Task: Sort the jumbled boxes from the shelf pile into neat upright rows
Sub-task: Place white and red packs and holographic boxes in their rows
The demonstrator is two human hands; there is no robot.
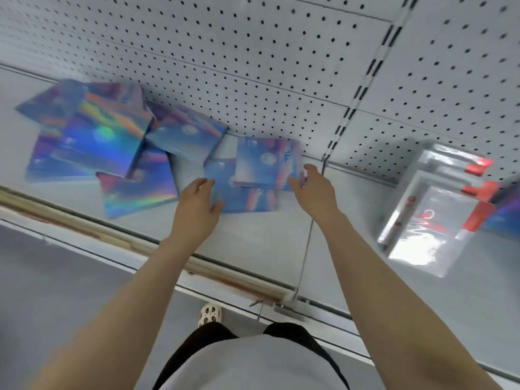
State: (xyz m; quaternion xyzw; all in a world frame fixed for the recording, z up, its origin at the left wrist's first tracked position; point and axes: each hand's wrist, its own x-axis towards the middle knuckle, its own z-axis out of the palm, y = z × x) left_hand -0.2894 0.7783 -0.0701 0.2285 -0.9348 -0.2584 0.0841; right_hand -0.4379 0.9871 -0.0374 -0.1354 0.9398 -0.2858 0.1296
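A person is standing at a grey shelf [253,243] backed by pegboard [253,66], reaching both bare arms toward a small stack of two blue boxes [253,175] lying flat near the shelf's middle. The left hand [197,204] is lying against the stack's left edge with fingers relaxed and spread, pressing rather than gripping. The right hand [312,187] is meeting the stack's right side; its fingertips are hidden behind the top box, so I cannot tell whether it is grasping or only touching. Judging by the scene, the sorting is barely starting: no upright row is showing anywhere. To the left of the stack, a jumbled pile of holographic boxes [92,136] is sprawling across the shelf, overlapping at odd angles, some leaning against the pegboard, all waiting to be sorted. To the right of the stack, beyond a slotted upright rail [363,80], clear packets with red trim [433,209] are lying flat, and another blue box is being cut off by the frame edge. Motion blur is smearing the printing on every box, so the lettering is unreadable and the pile's exact count is unclear.
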